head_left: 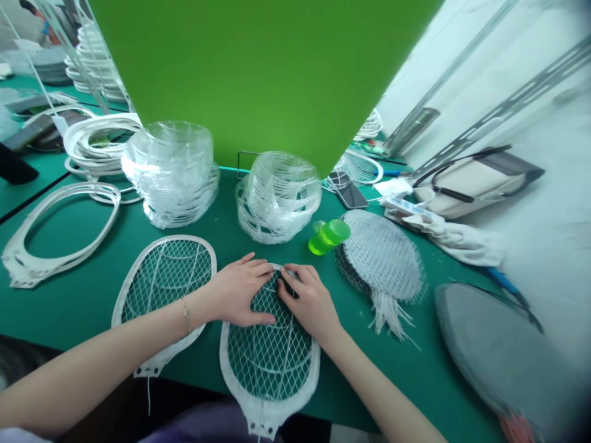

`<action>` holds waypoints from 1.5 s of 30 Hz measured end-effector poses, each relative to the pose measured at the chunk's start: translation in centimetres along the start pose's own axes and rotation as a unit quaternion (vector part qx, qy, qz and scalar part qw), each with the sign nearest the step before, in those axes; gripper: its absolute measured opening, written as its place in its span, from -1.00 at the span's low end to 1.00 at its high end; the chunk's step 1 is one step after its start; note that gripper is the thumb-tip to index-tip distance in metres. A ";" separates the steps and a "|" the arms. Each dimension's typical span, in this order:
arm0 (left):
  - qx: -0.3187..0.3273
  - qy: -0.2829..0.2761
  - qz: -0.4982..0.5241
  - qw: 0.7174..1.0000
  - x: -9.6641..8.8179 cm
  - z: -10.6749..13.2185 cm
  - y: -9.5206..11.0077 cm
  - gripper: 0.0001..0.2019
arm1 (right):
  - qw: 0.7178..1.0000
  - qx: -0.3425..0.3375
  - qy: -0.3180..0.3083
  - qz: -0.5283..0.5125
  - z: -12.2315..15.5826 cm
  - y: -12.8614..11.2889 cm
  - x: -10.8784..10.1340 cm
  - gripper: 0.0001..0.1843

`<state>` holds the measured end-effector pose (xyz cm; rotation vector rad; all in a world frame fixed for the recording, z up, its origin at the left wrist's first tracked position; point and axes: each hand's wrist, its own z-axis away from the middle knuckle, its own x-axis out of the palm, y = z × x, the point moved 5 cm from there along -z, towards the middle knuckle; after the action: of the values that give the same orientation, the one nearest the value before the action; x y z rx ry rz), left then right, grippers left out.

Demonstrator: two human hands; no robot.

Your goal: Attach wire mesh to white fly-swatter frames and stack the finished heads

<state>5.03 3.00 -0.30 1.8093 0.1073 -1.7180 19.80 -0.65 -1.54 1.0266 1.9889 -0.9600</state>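
A white oval frame with wire mesh [270, 363] lies at the near table edge in front of me. My left hand [240, 292] rests on its top left part, fingers flat and together, thumb pressed on the mesh. My right hand [308, 298] presses on the top rim beside it, fingertips curled onto the mesh edge. A second meshed frame [164, 286] lies just to the left, partly under my left forearm. A pile of loose mesh sheets [383, 258] with trailing wires sits to the right.
Two stacks of clear plastic rings [173, 172] [279, 194] stand behind the frames. A green bottle [329, 235] lies on its side. Empty white frames [55, 227] lie left. A phone [347, 189], a beige bag [471, 181] and a grey oval pad [494, 351] are on the right. A green board [263, 74] rises behind.
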 end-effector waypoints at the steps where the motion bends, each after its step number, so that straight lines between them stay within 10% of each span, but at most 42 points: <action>1: -0.001 0.000 0.002 1.000 0.1 0.0 0.0 -0.18 | 1.000 0.002 0.003 -0.004 0.0 -0.1 0.0 -0.77; 22: 0.027 0.025 -0.031 0.999 -1.1 -1.5 0.1 -0.28 | 0.979 0.099 -0.171 0.052 -2.2 -0.1 0.5 -0.87; 30: 0.018 0.010 -0.017 1.000 -1.4 5.2 4.1 -0.40 | 0.992 0.094 -0.059 -0.059 7.2 -6.8 -6.8 -0.81; 36: 0.028 -0.047 0.003 0.999 1.3 6.3 5.5 -0.28 | 0.993 0.040 -0.113 -0.022 11.6 -9.5 -5.6 -0.92; 45: -0.008 -0.060 0.024 0.998 0.4 5.6 5.6 -0.18 | 0.993 -0.027 -0.110 0.020 11.9 -9.6 -5.4 -0.80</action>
<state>2.84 -4.38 1.73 1.6806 0.0261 -1.7811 16.80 -16.57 -0.07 0.8868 1.7961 -0.9502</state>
